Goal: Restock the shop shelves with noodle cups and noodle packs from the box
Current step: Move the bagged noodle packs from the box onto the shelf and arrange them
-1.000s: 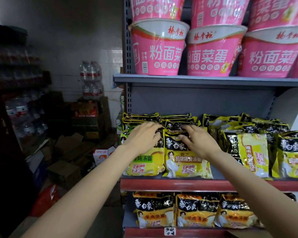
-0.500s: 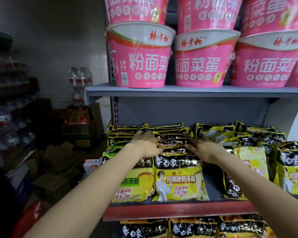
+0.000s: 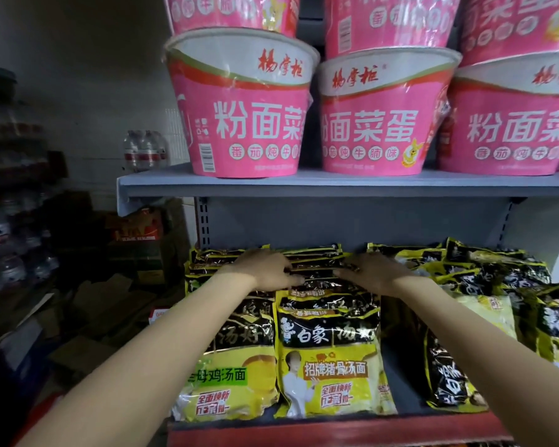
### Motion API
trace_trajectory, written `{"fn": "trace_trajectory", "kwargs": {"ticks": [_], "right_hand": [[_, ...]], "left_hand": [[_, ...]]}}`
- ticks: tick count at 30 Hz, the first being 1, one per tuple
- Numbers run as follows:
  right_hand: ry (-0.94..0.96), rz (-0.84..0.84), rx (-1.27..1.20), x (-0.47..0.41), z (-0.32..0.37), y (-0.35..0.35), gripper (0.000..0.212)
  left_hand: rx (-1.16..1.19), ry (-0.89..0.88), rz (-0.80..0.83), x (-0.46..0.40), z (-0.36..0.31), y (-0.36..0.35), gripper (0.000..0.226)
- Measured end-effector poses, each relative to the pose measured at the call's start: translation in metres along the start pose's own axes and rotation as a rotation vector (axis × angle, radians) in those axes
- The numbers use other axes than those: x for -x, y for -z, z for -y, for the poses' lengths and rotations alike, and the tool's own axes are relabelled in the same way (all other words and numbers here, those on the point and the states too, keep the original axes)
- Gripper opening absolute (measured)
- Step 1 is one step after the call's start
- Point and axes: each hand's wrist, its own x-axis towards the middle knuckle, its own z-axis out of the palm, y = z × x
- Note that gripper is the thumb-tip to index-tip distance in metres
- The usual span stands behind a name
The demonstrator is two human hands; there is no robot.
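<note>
At frame centre, yellow-and-black foil noodle packs (image 3: 328,359) stand in a row receding backward; left hand (image 3: 267,269) and right hand (image 3: 373,272), fingers fairly straight, press their tops.

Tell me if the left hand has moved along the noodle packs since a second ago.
Yes. Judged against the front pork-bone noodle pack, the left hand has moved deeper into the shelf: it lay near that pack's top edge and now rests on packs farther back.
</note>
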Motion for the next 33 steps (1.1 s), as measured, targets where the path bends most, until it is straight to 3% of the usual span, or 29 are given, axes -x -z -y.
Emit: {"fn": "trace_trajectory", "kwargs": {"ticks": [2, 5, 11, 14, 17, 21, 23, 26, 29, 33], "right_hand": [[0.093, -0.063, -0.027, -0.008, 0.004, 0.001, 0.068], [0.183, -0.008, -0.015, -0.018, 0.012, -0.002, 0.076], [0.055, 0.073, -0.013, -0.041, 0.007, -0.008, 0.092], [0.026, 0.097, 0.006, -0.041, 0.004, -0.007, 0.087], [0.048, 0.088, -0.229, -0.029, 0.009, -0.003, 0.08], [0.025, 0.0, -0.471, 0.02, 0.008, 0.005, 0.079], [0.024, 0.045, -0.573, 0.043, 0.003, 0.003, 0.076], [0.036, 0.092, -0.579, 0.056, 0.005, -0.007, 0.098], [0.06, 0.077, -0.539, 0.055, 0.013, -0.017, 0.114], [0.082, 0.079, -0.526, 0.054, 0.019, -0.017, 0.109]], "left_hand": [[0.086, -0.03, -0.071, -0.007, -0.002, 0.001, 0.06], [0.069, -0.04, -0.055, -0.02, 0.003, -0.004, 0.064], [0.04, 0.025, 0.016, -0.03, 0.016, -0.011, 0.068], [0.037, 0.053, 0.045, -0.031, 0.015, -0.007, 0.066], [0.158, 0.023, 0.018, -0.028, 0.009, -0.001, 0.062], [0.377, -0.198, 0.041, -0.002, -0.006, 0.012, 0.067], [0.318, -0.245, 0.149, 0.013, -0.014, 0.015, 0.078], [0.161, -0.21, 0.246, 0.023, -0.022, 0.009, 0.1], [0.08, -0.211, 0.238, 0.027, -0.027, -0.005, 0.105], [0.056, -0.195, 0.15, 0.032, -0.031, -0.017, 0.104]]}}
